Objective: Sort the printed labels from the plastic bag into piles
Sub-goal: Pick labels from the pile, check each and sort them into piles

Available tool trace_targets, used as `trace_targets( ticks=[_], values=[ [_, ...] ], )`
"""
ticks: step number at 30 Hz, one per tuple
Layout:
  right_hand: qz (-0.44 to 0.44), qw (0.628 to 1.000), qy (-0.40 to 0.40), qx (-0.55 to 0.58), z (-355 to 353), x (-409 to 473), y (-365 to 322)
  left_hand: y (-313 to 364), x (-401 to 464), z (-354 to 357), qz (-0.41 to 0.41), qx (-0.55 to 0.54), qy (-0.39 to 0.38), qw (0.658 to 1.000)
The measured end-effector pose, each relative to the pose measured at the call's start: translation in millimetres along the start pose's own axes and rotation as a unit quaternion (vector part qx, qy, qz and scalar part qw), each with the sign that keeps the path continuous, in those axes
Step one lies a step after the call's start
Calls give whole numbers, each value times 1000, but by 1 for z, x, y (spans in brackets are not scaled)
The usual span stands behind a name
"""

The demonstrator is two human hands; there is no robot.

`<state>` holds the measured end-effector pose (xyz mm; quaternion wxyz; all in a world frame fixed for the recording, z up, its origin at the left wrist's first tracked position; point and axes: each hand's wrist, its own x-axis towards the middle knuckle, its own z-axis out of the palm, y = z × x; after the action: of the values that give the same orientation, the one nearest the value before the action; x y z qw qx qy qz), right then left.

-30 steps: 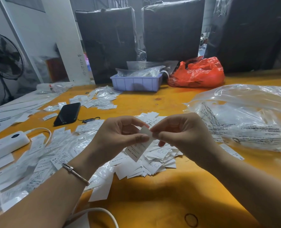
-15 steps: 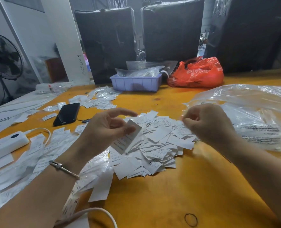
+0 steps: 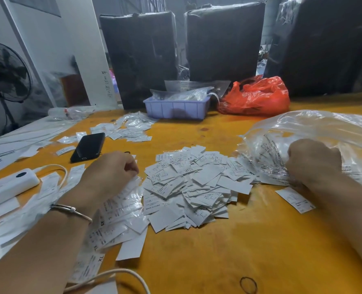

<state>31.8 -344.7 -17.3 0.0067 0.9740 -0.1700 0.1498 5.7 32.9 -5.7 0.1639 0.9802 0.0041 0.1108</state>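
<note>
Bare yellow table lies open at six o'clock, save a rubber band and a white cable. The heap of labels fills the centre. At three o'clock the clear plastic bag blocks passage; at nine, sleeved labels and what looks like a white power bank. A phone sits at eleven, a lilac tray at twelve.

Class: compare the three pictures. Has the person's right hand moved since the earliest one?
Yes. The right hand has moved right, away from the central label pile, to the clear plastic bag, judged against the fixed purple tray.
</note>
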Motion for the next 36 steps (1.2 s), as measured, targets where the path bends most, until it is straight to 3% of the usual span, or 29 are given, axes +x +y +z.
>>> trace_targets(
  ticks=[10, 15, 23, 28, 36],
  values=[
    [-2, 999, 38, 26, 7, 5, 3, -1, -3, -1, -53, 100, -24, 993],
    [-7, 999, 39, 31, 8, 7, 5, 10, -6, 6, -23, 51, 19, 998],
    [5, 986, 140, 95, 9, 9, 5, 29, -14, 10, 44, -116, 4, 992],
    [-5, 1000, 15, 10, 9, 7, 3, 32, -16, 12, 66, -137, -1, 988],
    [-7, 993, 64, 102, 7, 4, 5, 31, -14, 16, 77, -141, -8, 987]
  ],
)
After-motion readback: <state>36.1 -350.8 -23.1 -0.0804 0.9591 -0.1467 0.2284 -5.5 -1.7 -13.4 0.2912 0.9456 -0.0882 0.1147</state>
